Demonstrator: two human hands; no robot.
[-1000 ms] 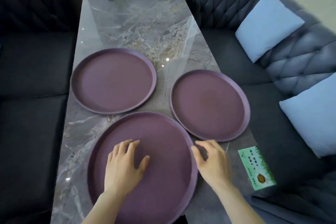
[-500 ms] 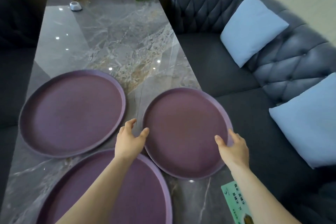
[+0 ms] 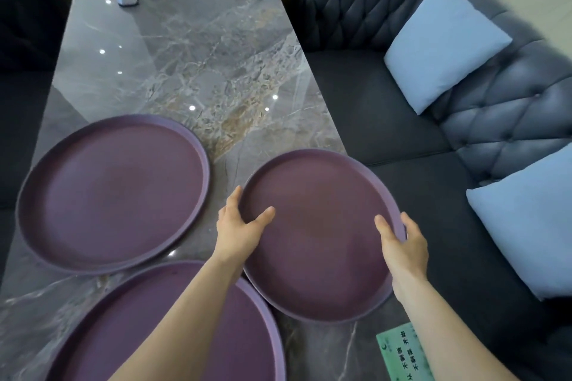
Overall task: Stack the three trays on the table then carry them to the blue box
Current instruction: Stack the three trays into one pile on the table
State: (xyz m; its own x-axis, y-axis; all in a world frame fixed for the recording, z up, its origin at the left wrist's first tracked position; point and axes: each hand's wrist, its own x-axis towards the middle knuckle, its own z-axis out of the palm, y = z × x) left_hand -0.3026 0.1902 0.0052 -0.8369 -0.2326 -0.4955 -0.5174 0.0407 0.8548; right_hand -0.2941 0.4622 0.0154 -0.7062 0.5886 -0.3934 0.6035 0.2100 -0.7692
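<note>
My left hand (image 3: 240, 233) and right hand (image 3: 402, 244) pinch the small tray (image 3: 318, 235), thumbs inside its rim. Gripping at nine and three o'clock keeps it level for stacking.

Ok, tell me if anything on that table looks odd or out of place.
Nothing is spilled or broken. The one oddity: the right tray, gripped at its rim by the left hand and right hand, sticks out past the table edge and overlaps the rim of the near tray.

Matte purple tray (image 3: 318, 244) is showing between the fingers (image 3: 230, 204), over grey, brown-veined marble table (image 3: 192, 49).
</note>
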